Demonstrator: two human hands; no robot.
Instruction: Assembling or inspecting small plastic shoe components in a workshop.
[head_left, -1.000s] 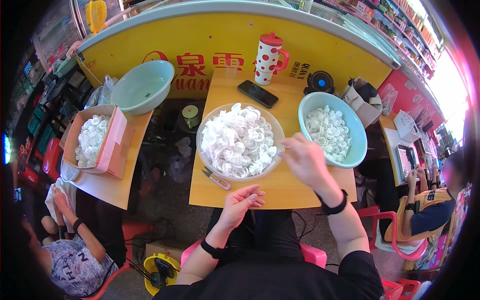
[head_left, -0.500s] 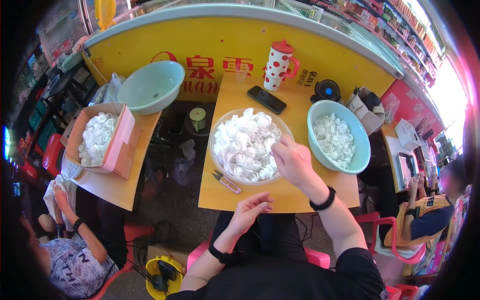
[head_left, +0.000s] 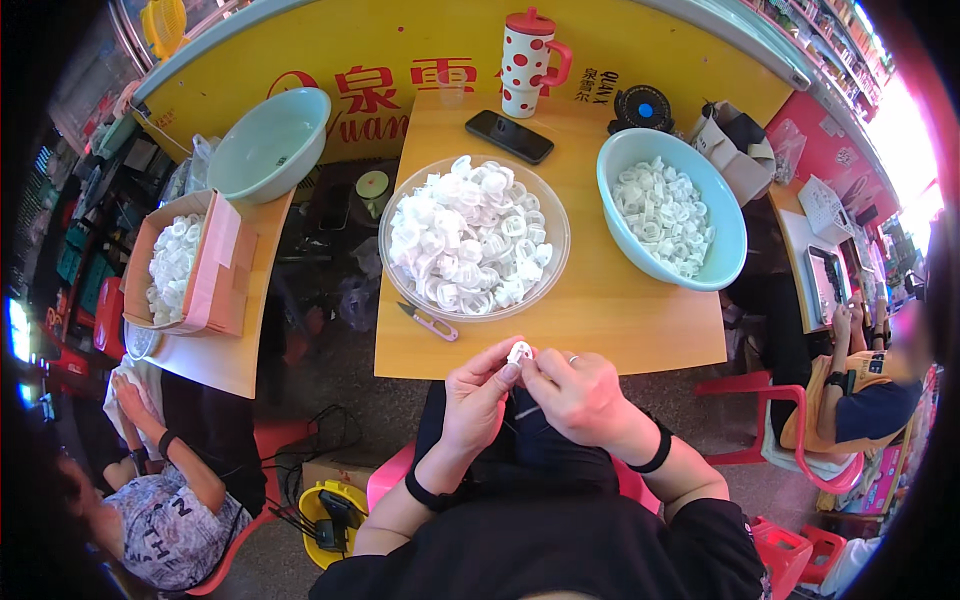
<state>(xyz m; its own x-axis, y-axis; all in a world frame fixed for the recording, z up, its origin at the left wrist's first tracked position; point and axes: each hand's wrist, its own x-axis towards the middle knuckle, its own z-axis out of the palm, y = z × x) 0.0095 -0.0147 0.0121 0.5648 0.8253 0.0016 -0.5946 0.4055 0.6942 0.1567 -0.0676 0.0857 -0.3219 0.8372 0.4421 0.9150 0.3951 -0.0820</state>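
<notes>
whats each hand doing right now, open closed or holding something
Left hand: closed, pinching a small white piece at the fingertips.
Right hand: fingers curled closed beside that piece; whether they grip anything cannot be told.

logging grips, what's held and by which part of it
A small white piece: the left hand pinches its left side; the right hand is at its right, its grip unclear.

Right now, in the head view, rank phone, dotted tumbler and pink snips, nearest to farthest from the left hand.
1. Pink snips: ahead, slightly left of the left hand.
2. Phone: beyond the clear bowl.
3. Dotted tumbler: beyond the phone.
</notes>
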